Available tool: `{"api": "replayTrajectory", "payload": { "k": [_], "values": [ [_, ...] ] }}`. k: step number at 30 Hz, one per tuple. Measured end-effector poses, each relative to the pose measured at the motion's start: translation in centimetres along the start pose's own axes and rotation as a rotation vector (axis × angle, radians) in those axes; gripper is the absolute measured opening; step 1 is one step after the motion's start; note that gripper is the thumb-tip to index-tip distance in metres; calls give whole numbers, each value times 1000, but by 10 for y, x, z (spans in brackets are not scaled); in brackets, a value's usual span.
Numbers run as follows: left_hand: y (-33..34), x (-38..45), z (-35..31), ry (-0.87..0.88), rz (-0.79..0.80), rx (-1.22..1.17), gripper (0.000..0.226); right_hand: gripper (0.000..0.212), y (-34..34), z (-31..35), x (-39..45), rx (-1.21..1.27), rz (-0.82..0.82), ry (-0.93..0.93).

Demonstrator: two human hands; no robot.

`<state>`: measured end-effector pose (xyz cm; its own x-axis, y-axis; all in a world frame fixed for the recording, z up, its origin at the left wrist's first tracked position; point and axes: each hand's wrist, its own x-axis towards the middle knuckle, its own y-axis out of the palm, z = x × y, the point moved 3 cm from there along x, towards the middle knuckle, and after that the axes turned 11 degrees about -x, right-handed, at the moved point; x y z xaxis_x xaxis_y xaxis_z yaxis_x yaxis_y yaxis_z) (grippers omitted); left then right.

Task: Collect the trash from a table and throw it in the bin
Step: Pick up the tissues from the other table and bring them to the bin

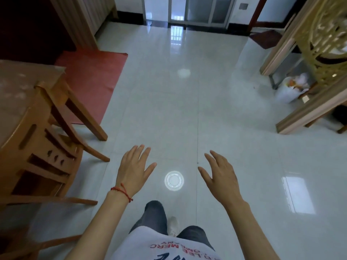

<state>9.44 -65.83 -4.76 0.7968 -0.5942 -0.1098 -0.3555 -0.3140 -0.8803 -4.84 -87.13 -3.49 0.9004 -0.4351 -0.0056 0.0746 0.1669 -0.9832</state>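
Observation:
My left hand [134, 168] and my right hand [219, 175] are stretched out in front of me over the glossy white tiled floor, fingers spread, holding nothing. The table [16, 94] with a brownish top is at the far left, only its corner in view, and no trash shows on that part. A white bin [287, 91] lined with a bag and holding white and orange rubbish stands on the floor at the right, below a wooden frame. It is well away from both hands.
A wooden chair [50, 147] stands at the left against the table. A red mat [90, 79] lies behind it. A gold carved wooden partition [319, 53] fills the right side. Sliding glass doors [187, 10] are at the far end. Ceiling lights reflect in the tiles.

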Motion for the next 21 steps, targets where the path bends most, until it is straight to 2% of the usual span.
{"api": "replayTrajectory", "payload": {
  "k": [4, 7, 10, 21],
  "values": [
    [-8, 62, 5, -16, -1, -15, 78, 56, 6, -2, 60, -10, 6, -20],
    [-13, 112, 17, -18, -13, -20, 75, 48, 10, -1, 113, -5, -3, -23],
    [-21, 164, 32, -16, 0, -29, 82, 46, 12, 6, 171, 1, -9, -22],
    [-71, 308, 68, -48, -28, -51, 79, 53, 2, 37, 337, -5, 1, -54]
  ]
}}
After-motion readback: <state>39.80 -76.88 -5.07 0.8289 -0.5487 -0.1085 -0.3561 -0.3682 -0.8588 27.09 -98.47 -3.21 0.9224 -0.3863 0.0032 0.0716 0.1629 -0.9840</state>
